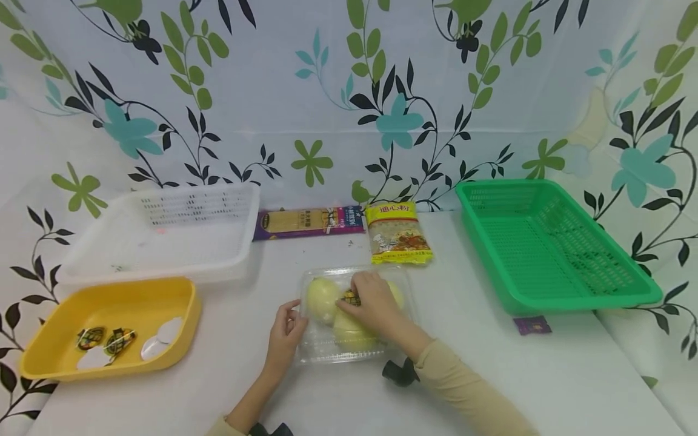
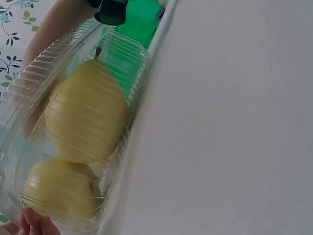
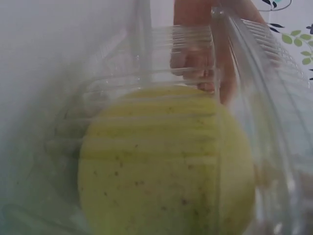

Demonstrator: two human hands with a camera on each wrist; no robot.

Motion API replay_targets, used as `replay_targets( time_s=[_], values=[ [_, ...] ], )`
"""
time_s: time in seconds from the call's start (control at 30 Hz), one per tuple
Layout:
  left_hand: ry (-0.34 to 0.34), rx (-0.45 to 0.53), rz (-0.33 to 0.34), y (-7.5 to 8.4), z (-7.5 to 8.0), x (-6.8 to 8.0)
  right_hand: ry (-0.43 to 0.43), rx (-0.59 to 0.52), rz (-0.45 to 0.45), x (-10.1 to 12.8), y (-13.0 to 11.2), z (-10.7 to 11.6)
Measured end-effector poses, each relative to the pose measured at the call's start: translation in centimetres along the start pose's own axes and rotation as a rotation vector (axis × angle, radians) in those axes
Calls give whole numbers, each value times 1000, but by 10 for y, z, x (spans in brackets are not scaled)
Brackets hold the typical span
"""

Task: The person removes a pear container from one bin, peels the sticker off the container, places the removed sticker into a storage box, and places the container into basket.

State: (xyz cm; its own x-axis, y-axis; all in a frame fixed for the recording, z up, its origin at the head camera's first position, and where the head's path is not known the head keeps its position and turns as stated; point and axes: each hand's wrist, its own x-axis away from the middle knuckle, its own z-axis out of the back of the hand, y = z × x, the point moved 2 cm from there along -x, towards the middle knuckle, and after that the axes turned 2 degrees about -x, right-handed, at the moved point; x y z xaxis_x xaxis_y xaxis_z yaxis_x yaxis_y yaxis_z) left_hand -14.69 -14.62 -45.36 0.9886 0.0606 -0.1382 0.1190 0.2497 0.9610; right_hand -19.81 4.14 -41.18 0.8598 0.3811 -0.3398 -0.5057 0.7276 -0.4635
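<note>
- Backdrop cloth (image 1: 262, 66): white, printed with leaves and flowers; fills the upper frame.
- Table (image 1: 338, 399): white surface, centre and lower frame.
- Green basket (image 1: 589, 303): perforated, right of frame.
- White basket (image 1: 158, 275): perforated, left of frame, just behind the yellow tray.
- Yellow tray (image 1: 188, 315): lower left of frame; contents itemised below.
- Clear container (image 1: 316, 348): ribbed plastic, centre of frame, resting on the table with pears inside.
- Long packet (image 1: 305, 223): purple ends, pale yellow contents; upper centre, lying beside the white basket.
- Yellow bag (image 1: 400, 235): part-transparent; just right of the long packet, beyond the container.
- Right hand (image 1: 376, 306): over the container, centre of frame; thumb and fingers drawn narrow, pinching a small wrapped piece.
- Left hand (image 1: 286, 327): at the container's left edge; fingers bent and touching the plastic. Whether they grip it or merely rest there, cannot tell.
- Pears: pale yellow-green; one at the container's left (image 1: 323, 298), one at its near side (image 1: 354, 333), one at its right (image 1: 395, 293), partly covered by the right hand. The right wrist view shows dark specks on a pear's skin.
- Black device (image 1: 400, 371): beside the right wrist, lower centre.
- White objects (image 1: 154, 347): rounded, in the yellow tray; nature cannot be determined.
- Patterned packets (image 1: 119, 342): two, dark and yellow, in the yellow tray.
- Purple packet (image 1: 532, 325): at the green basket's lower edge, right of frame.
- Small wrapped piece (image 1: 351, 297): dark and yellow, above the pears at the right fingertips; mostly hidden.
</note>
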Motion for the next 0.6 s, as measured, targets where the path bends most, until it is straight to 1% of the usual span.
replay_targets(
  time_s=[0.1, 0.2, 0.3, 0.43, 0.53, 0.6],
  values=[
    [15, 6, 5, 12, 1, 5, -1, 9, 45, -1, -3, -1],
    [12, -6, 5, 23, 1, 7, 11, 21, 96, -1, -4, 0],
    [21, -9, 17, 25, 1, 8, 1, 23, 111, -1, -5, 0],
    [28, 11, 22, 25, 1, 10, -53, 51, 98, -1, -6, -1],
    [35, 30, 22, 24, 0, 10, -70, 68, 127, 0, -7, -2],
    [37, 31, 15, 23, 0, 10, -61, 71, 149, 1, -7, -3]
  ],
)
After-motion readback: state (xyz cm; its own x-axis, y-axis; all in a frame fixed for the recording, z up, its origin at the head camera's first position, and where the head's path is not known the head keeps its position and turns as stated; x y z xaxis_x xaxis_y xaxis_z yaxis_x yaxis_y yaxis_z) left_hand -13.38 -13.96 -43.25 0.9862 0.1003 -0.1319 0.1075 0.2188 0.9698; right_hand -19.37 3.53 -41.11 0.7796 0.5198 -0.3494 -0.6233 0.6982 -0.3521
